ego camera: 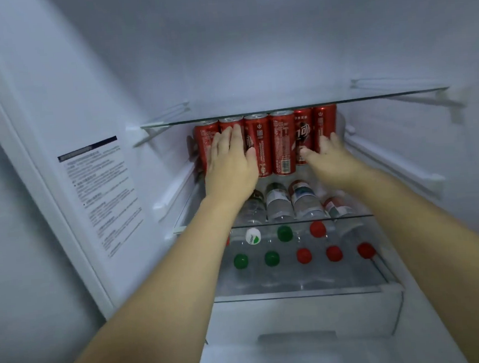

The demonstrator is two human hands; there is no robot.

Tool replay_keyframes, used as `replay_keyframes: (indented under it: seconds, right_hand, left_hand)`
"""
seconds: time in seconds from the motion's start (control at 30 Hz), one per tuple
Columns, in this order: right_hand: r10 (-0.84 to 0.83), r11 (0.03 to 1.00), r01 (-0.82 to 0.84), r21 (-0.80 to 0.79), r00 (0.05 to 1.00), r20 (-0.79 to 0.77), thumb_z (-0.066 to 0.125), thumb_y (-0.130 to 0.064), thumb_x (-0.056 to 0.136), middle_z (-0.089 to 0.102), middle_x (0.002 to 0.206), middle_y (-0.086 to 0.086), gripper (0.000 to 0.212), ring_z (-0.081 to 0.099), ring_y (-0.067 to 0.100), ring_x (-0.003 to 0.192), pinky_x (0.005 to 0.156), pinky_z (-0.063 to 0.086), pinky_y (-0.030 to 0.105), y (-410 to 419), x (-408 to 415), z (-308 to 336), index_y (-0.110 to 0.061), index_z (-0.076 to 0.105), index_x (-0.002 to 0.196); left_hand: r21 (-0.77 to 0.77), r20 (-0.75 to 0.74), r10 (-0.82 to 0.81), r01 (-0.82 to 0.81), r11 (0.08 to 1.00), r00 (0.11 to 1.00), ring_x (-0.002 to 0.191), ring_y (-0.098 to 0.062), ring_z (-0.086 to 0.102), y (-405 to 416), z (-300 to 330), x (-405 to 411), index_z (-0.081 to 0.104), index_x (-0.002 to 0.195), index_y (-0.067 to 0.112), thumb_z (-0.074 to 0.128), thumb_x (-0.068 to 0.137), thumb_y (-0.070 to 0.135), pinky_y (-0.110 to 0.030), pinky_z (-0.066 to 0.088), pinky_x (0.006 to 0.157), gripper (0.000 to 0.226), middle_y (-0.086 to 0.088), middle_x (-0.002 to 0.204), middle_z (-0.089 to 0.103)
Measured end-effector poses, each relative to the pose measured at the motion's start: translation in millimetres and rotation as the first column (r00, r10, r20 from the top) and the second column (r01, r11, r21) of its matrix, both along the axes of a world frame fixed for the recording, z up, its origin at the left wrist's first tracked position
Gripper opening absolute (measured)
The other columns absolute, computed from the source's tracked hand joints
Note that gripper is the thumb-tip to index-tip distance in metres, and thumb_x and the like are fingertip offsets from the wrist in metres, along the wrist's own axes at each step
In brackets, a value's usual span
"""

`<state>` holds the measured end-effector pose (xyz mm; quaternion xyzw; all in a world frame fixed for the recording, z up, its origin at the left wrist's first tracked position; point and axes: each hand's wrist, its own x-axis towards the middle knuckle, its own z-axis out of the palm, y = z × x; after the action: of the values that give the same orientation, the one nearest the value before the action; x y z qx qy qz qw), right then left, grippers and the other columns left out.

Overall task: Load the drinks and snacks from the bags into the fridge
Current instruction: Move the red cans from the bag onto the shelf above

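Several tall red cans stand in a row on the fridge's middle glass shelf, under an upper glass shelf. My left hand lies with straight fingers against the fronts of the two leftmost cans. My right hand reaches to the two rightmost cans, its fingers touching their lower parts. Below the cans, several clear water bottles lie on their sides, and more bottles with green, red and white caps fill the shelf beneath.
The fridge's left wall carries a printed label. A white drawer sits below the bottle shelf. The upper glass shelf holds nothing visible. No bags are in view.
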<state>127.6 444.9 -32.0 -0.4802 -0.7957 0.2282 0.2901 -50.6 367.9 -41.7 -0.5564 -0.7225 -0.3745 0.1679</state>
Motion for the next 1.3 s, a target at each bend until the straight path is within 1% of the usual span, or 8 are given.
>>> replay_keyframes:
  seconds: [0.07, 0.13, 0.3, 0.43, 0.6, 0.8, 1.0, 1.3]
  right_hand:
    - [0.013, 0.998, -0.024, 0.052, 0.979, 0.201, 0.029, -0.053, 0.102, -0.007, 0.164, 0.007, 0.070, -0.005, 0.026, 0.151, 0.121, 0.001, 0.046, -21, 6, 5, -0.018, 0.005, 0.157]
    - [0.033, 0.995, -0.062, 0.084, 0.950, 0.311, 0.027, -0.050, 0.103, -0.011, 0.164, 0.007, 0.070, -0.010, 0.024, 0.151, 0.120, -0.004, 0.042, -47, 9, 8, -0.016, 0.000, 0.157]
    - [0.081, 0.991, -0.122, 0.054, 0.872, 0.483, 0.022, -0.046, 0.105, -0.024, 0.161, 0.007, 0.068, -0.020, 0.022, 0.149, 0.118, -0.012, 0.038, -101, 16, 1, -0.015, -0.012, 0.155]
    - [0.179, 0.983, -0.165, -0.077, 0.791, 0.585, 0.021, -0.049, 0.104, -0.026, 0.160, 0.005, 0.069, -0.023, 0.020, 0.148, 0.118, -0.014, 0.036, -133, 21, -20, -0.016, -0.013, 0.155]
    - [0.260, 0.966, -0.195, -0.171, 0.735, 0.626, 0.021, -0.049, 0.104, -0.030, 0.159, 0.002, 0.071, -0.026, 0.018, 0.147, 0.119, -0.014, 0.036, -164, 25, -46, -0.016, -0.015, 0.155]
    - [0.281, 0.960, -0.199, -0.199, 0.709, 0.647, 0.021, -0.048, 0.104, -0.032, 0.158, 0.003, 0.071, -0.028, 0.018, 0.146, 0.118, -0.014, 0.035, -174, 20, -60, -0.015, -0.017, 0.154]
    - [0.284, 0.958, -0.186, -0.217, 0.708, 0.646, 0.022, -0.048, 0.104, -0.029, 0.159, 0.003, 0.071, -0.026, 0.018, 0.147, 0.120, -0.013, 0.036, -177, 14, -65, -0.014, -0.015, 0.154]
    - [0.368, 0.929, -0.304, -0.212, 0.694, 0.619, 0.022, -0.050, 0.104, -0.027, 0.160, 0.003, 0.072, -0.025, 0.017, 0.147, 0.118, -0.013, 0.034, -182, 4, -57, -0.014, -0.014, 0.155]
  left_hand:
    - [-0.109, -0.073, 0.010, -0.018, 0.994, 0.997, 0.154, -0.026, 0.003, -17, -2, -3, 0.014, 0.159, 0.013, 0.031, 0.106, 0.038, -0.041, 0.001, 0.125, 0.061, -0.008, 0.166, 0.011]
    - [-0.179, -0.103, 0.010, -0.028, 0.984, 0.995, 0.154, -0.023, -0.003, -35, -5, -3, 0.008, 0.159, 0.014, 0.028, 0.106, 0.042, -0.040, -0.003, 0.124, 0.064, -0.005, 0.167, 0.004]
    - [-0.299, -0.105, -0.002, -0.030, 0.954, 0.994, 0.153, -0.019, -0.008, -79, -15, 1, -0.002, 0.159, 0.015, 0.026, 0.106, 0.045, -0.039, -0.004, 0.125, 0.068, -0.003, 0.167, -0.006]
    - [-0.393, -0.099, 0.020, -0.058, 0.918, 0.995, 0.153, -0.018, -0.011, -116, -28, 10, -0.004, 0.159, 0.015, 0.023, 0.106, 0.047, -0.038, -0.006, 0.124, 0.068, -0.002, 0.167, -0.008]
    - [-0.448, -0.105, -0.005, -0.043, 0.893, 0.995, 0.152, -0.017, -0.014, -155, -55, 30, -0.005, 0.159, 0.015, 0.022, 0.104, 0.047, -0.035, -0.011, 0.123, 0.069, -0.001, 0.167, -0.011]
    - [-0.503, -0.097, -0.068, 0.010, 0.864, 0.993, 0.150, -0.012, -0.020, -164, -75, 34, -0.010, 0.158, 0.017, 0.023, 0.106, 0.046, -0.031, -0.015, 0.119, 0.068, 0.001, 0.165, -0.017]
    - [-0.560, -0.103, -0.052, -0.014, 0.829, 0.993, 0.151, -0.014, -0.018, -172, -83, 32, -0.008, 0.159, 0.017, 0.022, 0.106, 0.047, -0.031, -0.015, 0.120, 0.068, 0.000, 0.166, -0.016]
    - [-0.594, -0.128, 0.014, -0.088, 0.799, 0.992, 0.151, -0.012, -0.017, -189, -73, 44, -0.009, 0.158, 0.016, 0.020, 0.106, 0.048, -0.033, -0.013, 0.122, 0.068, 0.001, 0.166, -0.015]
